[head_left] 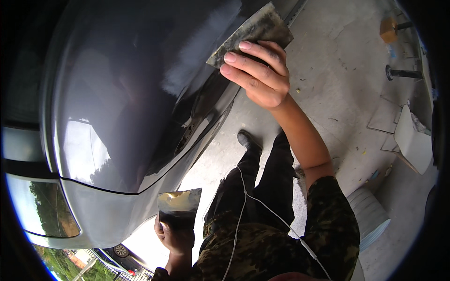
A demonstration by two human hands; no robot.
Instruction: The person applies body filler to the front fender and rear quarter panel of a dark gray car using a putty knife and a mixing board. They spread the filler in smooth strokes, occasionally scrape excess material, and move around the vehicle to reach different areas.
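My right hand (260,75) grips a flat, smudged grey putty spreader (255,35), fingers laid across its face and the thumb hidden behind. The spreader's left edge overlaps the dark grey car panel (117,89); whether it touches the metal I cannot tell. Beside it, a dull, pale grey patch (199,47) runs along the glossy panel. Lower down, near the car's lighter side, my left hand (176,239) is closed round a second flat plate (180,206), dark below, with a smear of yellowish putty near its top edge.
A white chair (412,140) with thin metal legs stands on the concrete floor (337,61) at the right. Nearer me is a ribbed, pale round container (370,215). A white cable (244,196) hangs across my front. Another car (122,253) shows at the lower left.
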